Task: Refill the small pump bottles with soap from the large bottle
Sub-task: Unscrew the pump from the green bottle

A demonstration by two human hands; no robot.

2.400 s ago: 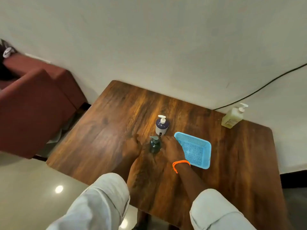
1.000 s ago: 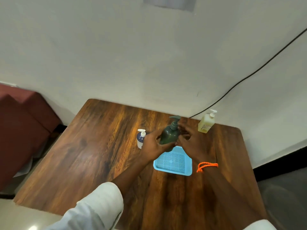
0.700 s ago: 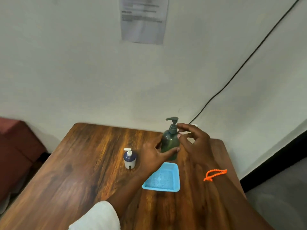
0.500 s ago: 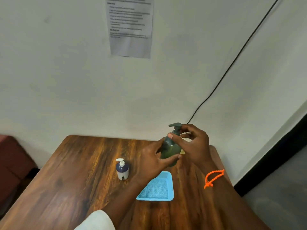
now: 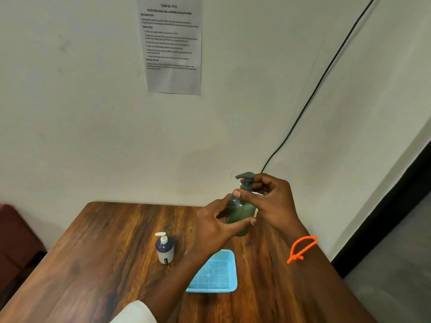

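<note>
A wooden table (image 5: 98,257) stands against a pale wall, and everything here is placed relative to it. Off its left edge shows part of a dark red seat (image 5: 14,236). On the wall above the table hangs a printed sheet (image 5: 172,45), its small text too blurred to read. On the tabletop, left of centre, a small pump bottle (image 5: 165,249) with a dark body and white pump stands upright, apart from both hands. Just to its right, a light blue mesh tray (image 5: 215,275) lies flat on the table, partly crossed by the left forearm. Above the table's far right part, a green pump bottle (image 5: 240,212) is held up in the air, roughly upright. The left hand (image 5: 214,226) grasps its body, thumb across the front and fingers curled behind. The right hand (image 5: 271,203) pinches the neck just under the pump head with thumb and curled fingers. An orange band (image 5: 300,249) circles the right wrist. A black cable (image 5: 326,73) runs down the wall toward the table's far right corner
</note>
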